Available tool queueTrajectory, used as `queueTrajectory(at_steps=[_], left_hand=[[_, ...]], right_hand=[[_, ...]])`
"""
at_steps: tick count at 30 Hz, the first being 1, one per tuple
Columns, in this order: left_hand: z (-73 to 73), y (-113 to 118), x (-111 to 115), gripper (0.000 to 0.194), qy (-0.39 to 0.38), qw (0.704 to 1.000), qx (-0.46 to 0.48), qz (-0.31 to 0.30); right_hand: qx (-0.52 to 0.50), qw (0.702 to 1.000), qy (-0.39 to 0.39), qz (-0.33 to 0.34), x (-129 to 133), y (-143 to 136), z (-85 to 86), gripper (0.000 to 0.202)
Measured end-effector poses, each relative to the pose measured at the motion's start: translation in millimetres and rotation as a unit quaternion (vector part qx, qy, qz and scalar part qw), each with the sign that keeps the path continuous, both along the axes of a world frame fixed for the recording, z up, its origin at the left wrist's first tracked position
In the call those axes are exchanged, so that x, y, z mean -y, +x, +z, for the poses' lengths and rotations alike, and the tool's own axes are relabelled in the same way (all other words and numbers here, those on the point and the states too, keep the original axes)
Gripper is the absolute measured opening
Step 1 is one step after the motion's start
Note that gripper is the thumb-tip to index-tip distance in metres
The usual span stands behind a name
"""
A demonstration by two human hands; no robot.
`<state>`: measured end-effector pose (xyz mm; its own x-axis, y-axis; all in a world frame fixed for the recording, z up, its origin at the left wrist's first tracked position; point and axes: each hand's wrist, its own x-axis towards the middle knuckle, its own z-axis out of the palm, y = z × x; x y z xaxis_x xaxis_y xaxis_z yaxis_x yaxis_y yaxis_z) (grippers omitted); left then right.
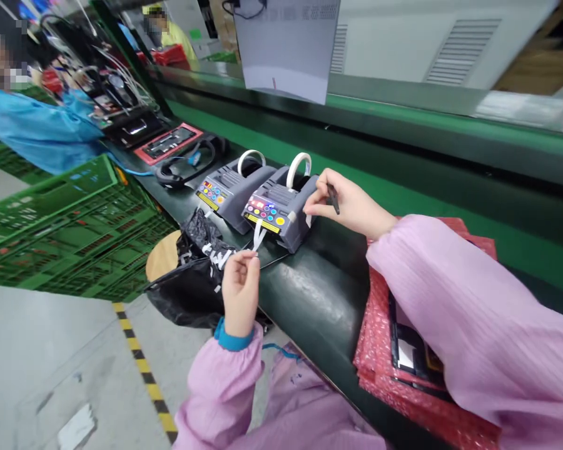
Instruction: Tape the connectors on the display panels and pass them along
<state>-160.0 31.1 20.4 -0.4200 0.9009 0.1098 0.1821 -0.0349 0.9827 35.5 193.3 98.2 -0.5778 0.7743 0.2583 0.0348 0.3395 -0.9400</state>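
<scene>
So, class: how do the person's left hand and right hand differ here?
The left hand pinches white tape in front of a dispenser; the right hand holds a dark tool beside it. The left hand has a blue wristband; the right hand shows none. Both have pink sleeves.

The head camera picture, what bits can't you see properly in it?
All in the head view:
Dark thing: partly hidden by the right hand; can't tell what it is.
Red digits on nearer machine: too small and blurred.
Black part: partly covered by pink sleeve.
Blue top: cut off by left edge.
</scene>
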Motion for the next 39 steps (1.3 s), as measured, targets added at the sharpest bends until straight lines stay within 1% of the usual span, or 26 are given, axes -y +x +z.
queueTrajectory(at_steps=[2,3,6,8,9,12,14,16,18,20,22,23,24,26,27,28,29,30,32,33,36,39], left_hand=[[3.5,-19,-7,0.03,0.009,1.0,-0.016,0.019],[4.3,-25,-12,0.029,0.013,0.999,-0.022,0.025],[3.2,-31,-29,0.031,0.021,0.999,-0.028,0.032],[1.3,-28,-35,0.031,0.031,0.999,-0.024,0.035],[0.6,-25,-36,0.03,0.038,0.998,-0.02,0.036],[0.2,-11,-28,0.029,0.054,0.998,-0.005,0.031],[1.4,2,-18,0.03,0.061,0.998,0.008,0.016],[3.7,17,-7,0.029,0.065,0.997,0.022,-0.02],[6.7,34,1,0.028,0.072,0.993,0.04,-0.085],[9.8,52,5,0.027,0.083,0.981,0.064,-0.161],[12.1,69,7,0.026,0.096,0.967,0.092,-0.217],[12.7,77,8,0.026,0.095,0.959,0.109,-0.243],[12.9,84,8,0.027,0.088,0.95,0.128,-0.272],[12.1,95,8,0.034,0.056,0.927,0.166,-0.33],[11.4,99,8,0.037,0.04,0.919,0.175,-0.35],[10.7,103,7,0.039,0.03,0.917,0.171,-0.358],[10.1,106,6,0.039,0.032,0.923,0.15,-0.354],[9.8,109,6,0.037,0.041,0.932,0.113,-0.342],[9.8,113,4,0.03,0.069,0.946,0.01,-0.316],[10.1,116,4,0.027,0.082,0.946,-0.041,-0.31],[10.5,122,3,0.029,0.109,0.931,-0.163,-0.308],[8.9,128,2,0.031,0.117,0.912,-0.244,-0.31]], right_hand=[[-0.019,1.0,-0.002,0.01,-12,-12,-7.5,0.055],[-0.021,1.0,-0.006,0.012,-16,-16,-9.9,0.056],[-0.01,1.0,-0.018,0.016,-24,-22,-13.4,0.059],[-0.003,1.0,-0.025,0.015,-28,-24,-14.7,0.062],[0.0,1.0,-0.024,0.003,-30,-26,-15.2,0.064],[0.004,0.997,-0.004,-0.077,-24,-25,-15.0,0.067],[-0.01,0.994,0.003,-0.109,-9,-20,-12.0,0.063],[-0.022,0.995,-0.013,-0.099,14,-8,-6.1,0.06],[-0.006,0.996,-0.061,-0.058,40,8,2.2,0.063],[0.028,0.992,-0.119,-0.013,63,25,12.5,0.067],[0.049,0.987,-0.151,0.005,81,44,23.7,0.067],[0.051,0.987,-0.151,-0.004,88,54,29.3,0.066],[0.048,0.988,-0.143,-0.029,94,64,34.5,0.064],[0.029,0.986,-0.121,-0.111,104,87,42.8,0.061],[0.019,0.981,-0.112,-0.157,109,99,45.1,0.059],[0.013,0.974,-0.11,-0.196,113,111,45.6,0.058],[0.015,0.968,-0.116,-0.222,116,122,44.1,0.058],[0.025,0.963,-0.131,-0.234,119,132,40.4,0.06],[0.061,0.957,-0.169,-0.227,122,148,26.9,0.064],[0.078,0.954,-0.187,-0.219,122,153,17.9,0.066],[0.097,0.945,-0.224,-0.216,117,158,-9.5,0.071],[0.087,0.939,-0.251,-0.217,111,156,-26.5,0.075]])
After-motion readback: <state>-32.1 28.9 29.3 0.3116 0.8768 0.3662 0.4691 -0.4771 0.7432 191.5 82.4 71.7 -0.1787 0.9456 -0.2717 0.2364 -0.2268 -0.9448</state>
